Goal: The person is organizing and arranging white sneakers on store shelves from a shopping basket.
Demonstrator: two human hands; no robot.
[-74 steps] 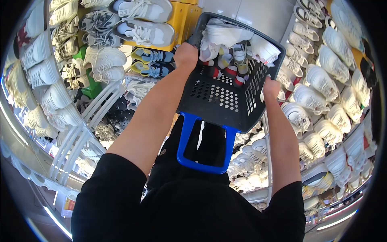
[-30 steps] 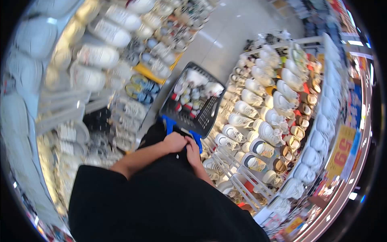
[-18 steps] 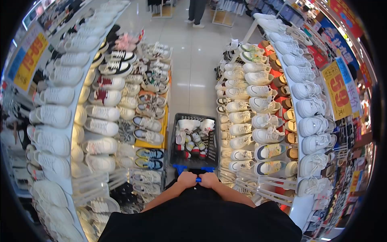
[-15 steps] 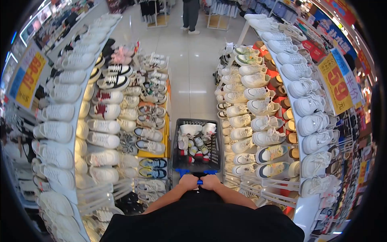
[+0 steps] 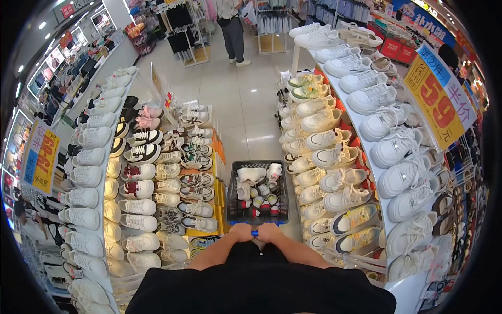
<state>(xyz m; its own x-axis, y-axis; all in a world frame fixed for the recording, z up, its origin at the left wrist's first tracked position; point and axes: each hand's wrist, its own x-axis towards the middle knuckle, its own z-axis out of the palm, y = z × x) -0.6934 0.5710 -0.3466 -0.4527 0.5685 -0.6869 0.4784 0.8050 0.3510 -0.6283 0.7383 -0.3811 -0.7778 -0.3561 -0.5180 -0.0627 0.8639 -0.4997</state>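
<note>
Both of my hands are wrapped around the blue handle [image 5: 254, 233] of a dark shopping cart, close together near the middle of the view. My left hand [image 5: 241, 232] grips the left part of the handle, and my right hand [image 5: 269, 232] the right part. In front of them is the cart's dark basket [image 5: 229, 196], with perforated sides. Inside it lie several shoes: white shoes [image 5: 252, 174] toward the far end and small shoes with red, black and yellow-green parts [image 5: 264, 201] nearer the handle. Some of these overlap, so their pairs are hard to tell apart.
Tiered racks of mostly white shoes line the left side [image 5: 86, 177] and right side [image 5: 387, 125] of a narrow tiled aisle [image 5: 246, 110]. Price signs [image 5: 436, 99] stand above them. Ahead, a person [image 5: 232, 36] stands between clothing racks [image 5: 274, 26].
The cart and I have advanced along the aisle; shelf shoes have slid nearer to me. More of the person ahead shows. Both hands keep their grip on the handle.
</note>
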